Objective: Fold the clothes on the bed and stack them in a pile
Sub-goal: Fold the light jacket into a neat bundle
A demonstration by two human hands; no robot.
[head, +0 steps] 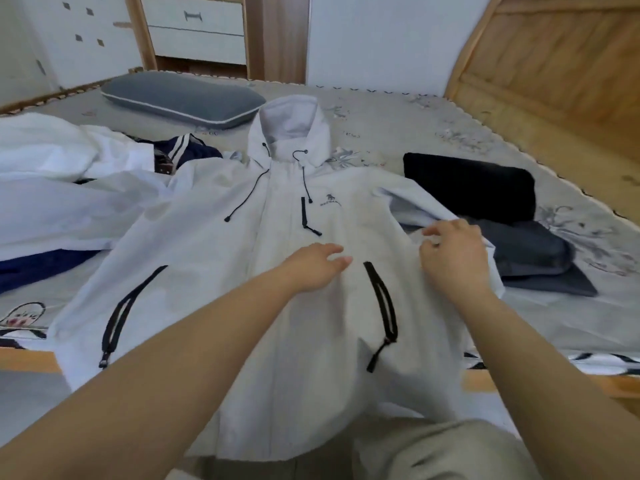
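Observation:
A white hooded jacket (221,258) with black zips and drawcords lies face up across the bed (398,133), hood pointing away from me. My left hand (313,268) rests flat on its front near the middle, fingers straight. My right hand (453,254) grips the fabric of the jacket's right sleeve, which is drawn in over the body. To the right sits a pile of folded clothes: a black garment (471,185) behind a dark grey one (530,251).
More white clothing (52,174) and a navy garment with white stripes (187,150) lie heaped at the left. A grey pillow (180,97) lies at the far side. The wooden headboard (554,71) rises at right; drawers (197,26) stand behind.

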